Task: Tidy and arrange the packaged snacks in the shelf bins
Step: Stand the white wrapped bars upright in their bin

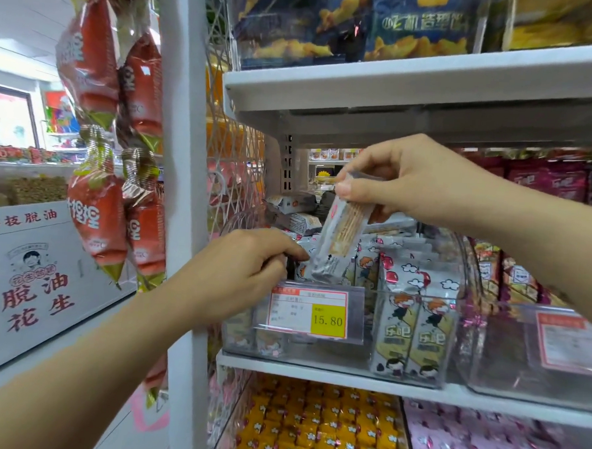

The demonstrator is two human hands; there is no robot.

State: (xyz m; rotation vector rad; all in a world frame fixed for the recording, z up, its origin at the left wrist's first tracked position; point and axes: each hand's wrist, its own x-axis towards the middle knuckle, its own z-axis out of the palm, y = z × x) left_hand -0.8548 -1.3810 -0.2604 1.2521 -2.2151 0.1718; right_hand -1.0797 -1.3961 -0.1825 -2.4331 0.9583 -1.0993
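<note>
bright, even light | edges bowed (wide-angle) | overall slightly soft

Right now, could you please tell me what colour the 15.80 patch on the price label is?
Yellow, on the price label; head view.

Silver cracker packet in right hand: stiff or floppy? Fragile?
Probably stiff: pinched at its top end by the right hand, the cracker packet hangs straight without drooping. Likely light, since a pinch alone carries it. Visible thin crackers suggest it's crush-prone.
</note>
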